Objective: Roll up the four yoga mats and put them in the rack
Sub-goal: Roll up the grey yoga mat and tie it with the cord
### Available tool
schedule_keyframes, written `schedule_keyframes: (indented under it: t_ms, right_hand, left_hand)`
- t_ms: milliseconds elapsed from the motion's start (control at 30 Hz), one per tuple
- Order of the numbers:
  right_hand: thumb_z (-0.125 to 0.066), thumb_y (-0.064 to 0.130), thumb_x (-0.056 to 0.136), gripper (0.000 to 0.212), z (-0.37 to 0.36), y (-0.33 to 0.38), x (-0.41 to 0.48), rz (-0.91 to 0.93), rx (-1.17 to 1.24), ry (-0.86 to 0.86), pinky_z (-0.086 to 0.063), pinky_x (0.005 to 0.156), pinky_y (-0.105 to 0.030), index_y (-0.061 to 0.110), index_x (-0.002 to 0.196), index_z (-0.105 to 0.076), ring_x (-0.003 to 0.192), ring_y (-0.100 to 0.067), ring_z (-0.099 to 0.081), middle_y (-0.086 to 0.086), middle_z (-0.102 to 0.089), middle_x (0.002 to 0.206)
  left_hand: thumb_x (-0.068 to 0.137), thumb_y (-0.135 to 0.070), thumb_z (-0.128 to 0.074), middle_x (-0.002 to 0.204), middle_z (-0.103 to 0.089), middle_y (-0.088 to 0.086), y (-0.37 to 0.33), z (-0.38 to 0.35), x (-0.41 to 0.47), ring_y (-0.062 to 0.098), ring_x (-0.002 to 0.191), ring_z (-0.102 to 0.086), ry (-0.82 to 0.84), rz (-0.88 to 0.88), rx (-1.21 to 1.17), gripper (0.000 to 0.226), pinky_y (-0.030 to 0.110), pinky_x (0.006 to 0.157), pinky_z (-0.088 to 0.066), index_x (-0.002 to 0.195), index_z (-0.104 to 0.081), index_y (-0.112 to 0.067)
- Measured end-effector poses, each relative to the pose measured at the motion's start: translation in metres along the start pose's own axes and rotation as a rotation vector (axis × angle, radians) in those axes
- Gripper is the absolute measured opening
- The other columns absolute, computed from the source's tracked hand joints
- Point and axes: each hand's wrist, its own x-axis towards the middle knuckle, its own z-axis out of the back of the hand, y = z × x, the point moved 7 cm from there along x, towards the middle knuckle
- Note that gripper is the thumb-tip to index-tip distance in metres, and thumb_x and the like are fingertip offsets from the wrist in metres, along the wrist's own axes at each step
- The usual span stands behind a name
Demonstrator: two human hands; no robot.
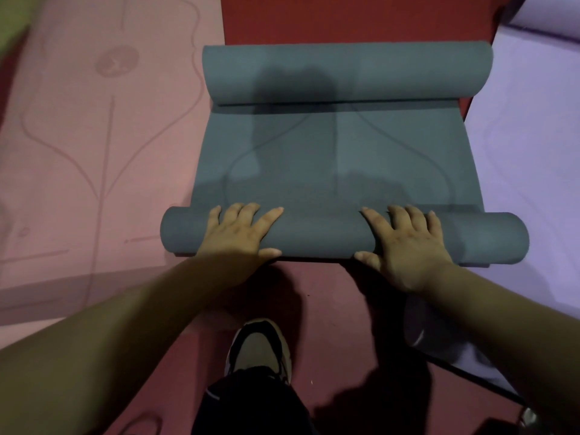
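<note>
A grey yoga mat (339, 158) lies on the red floor straight ahead of me, curled into a roll at its near end and another roll at its far end (345, 73). My left hand (238, 233) rests on the near roll left of centre, fingers spread over the top and thumb at the near side. My right hand (405, 243) presses the same roll right of centre in the same way. A pink mat (94, 146) lies flat on the left. A lilac mat (527, 158) lies on the right, its near end curled (420, 328). No rack is in view.
The red floor (332, 296) shows between the mats and under me. My shoe (260, 350) and dark trouser leg stand just behind the near roll. A green patch (12, 23) sits at the top left corner.
</note>
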Motion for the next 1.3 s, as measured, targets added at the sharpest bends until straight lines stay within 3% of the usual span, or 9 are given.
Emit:
schedule_keyframes:
  t_ms: [133,267,500,667,833,1000,1133,1300]
  right_hand:
    - [-0.009,0.093,0.069,0.098,0.007,-0.003,0.01,0.016,0.014,0.056,-0.013,0.119,-0.058,0.045,0.154,-0.006,0.143,-0.036,-0.025,-0.009,-0.029,0.156]
    - [-0.025,0.088,0.076,0.092,0.008,-0.003,0.014,0.027,0.021,0.108,-0.012,0.12,-0.057,0.045,0.154,-0.005,0.144,-0.035,-0.023,-0.008,-0.027,0.157]
    - [0.0,0.091,0.063,0.104,0.007,-0.003,0.012,0.023,0.002,0.054,-0.011,0.12,-0.06,0.044,0.156,0.004,0.148,-0.04,-0.018,-0.012,-0.02,0.162]
    - [-0.015,0.091,0.074,0.096,0.013,-0.003,0.017,0.025,0.006,0.035,-0.014,0.119,-0.059,0.042,0.156,-0.006,0.143,-0.038,-0.025,-0.01,-0.028,0.157]
    - [-0.034,0.086,0.081,0.088,0.016,-0.005,0.026,0.041,0.011,0.099,-0.014,0.119,-0.057,0.044,0.154,-0.008,0.141,-0.036,-0.028,-0.007,-0.03,0.155]
    - [-0.028,0.087,0.079,0.091,0.019,-0.005,0.027,0.045,0.007,0.091,-0.015,0.119,-0.057,0.043,0.156,-0.006,0.143,-0.036,-0.028,-0.009,-0.029,0.156]
    - [-0.02,0.087,0.076,0.094,0.018,-0.003,0.024,0.037,-0.022,0.045,-0.014,0.12,-0.059,0.042,0.157,0.0,0.145,-0.038,-0.022,-0.011,-0.025,0.159]
    - [-0.026,0.086,0.079,0.091,0.02,-0.005,0.03,0.029,-0.001,0.06,-0.013,0.12,-0.058,0.043,0.156,-0.005,0.144,-0.036,-0.025,-0.01,-0.027,0.158]
  left_hand:
    - [0.089,-0.074,-0.046,0.159,-0.029,0.007,-0.001,0.001,0.002,0.028,0.147,-0.022,0.025,0.028,-0.019,0.084,0.057,0.122,-0.006,0.158,-0.01,-0.044]
    - [0.084,-0.069,-0.058,0.152,-0.043,0.019,-0.007,-0.003,-0.013,0.042,0.142,-0.036,-0.117,-0.003,0.046,0.09,0.065,0.118,-0.018,0.159,-0.028,-0.03]
    - [0.088,-0.076,-0.045,0.158,-0.029,0.005,0.003,0.003,0.007,0.027,0.146,-0.021,0.033,0.047,-0.007,0.084,0.055,0.122,-0.006,0.158,-0.012,-0.043]
    - [0.089,-0.076,-0.046,0.157,-0.032,0.006,0.007,0.009,0.02,0.027,0.144,-0.025,0.103,0.017,-0.008,0.085,0.055,0.121,-0.011,0.159,-0.011,-0.041]
    - [0.087,-0.074,-0.05,0.163,-0.02,0.008,0.003,0.004,0.011,0.032,0.151,-0.013,0.061,0.027,-0.016,0.092,0.059,0.122,0.0,0.159,-0.002,-0.044]
    - [0.089,-0.072,-0.05,0.162,-0.026,0.004,0.006,0.001,0.009,0.03,0.15,-0.018,0.016,0.015,-0.011,0.085,0.06,0.122,-0.004,0.158,-0.01,-0.043]
    - [0.09,-0.073,-0.048,0.161,-0.027,0.003,0.01,0.008,0.023,0.028,0.148,-0.02,0.097,0.007,-0.008,0.084,0.059,0.121,-0.008,0.158,-0.011,-0.042]
    - [0.091,-0.072,-0.047,0.162,-0.023,0.004,0.01,0.012,0.032,0.029,0.15,-0.017,0.182,0.007,0.0,0.086,0.059,0.122,-0.006,0.159,-0.004,-0.042]
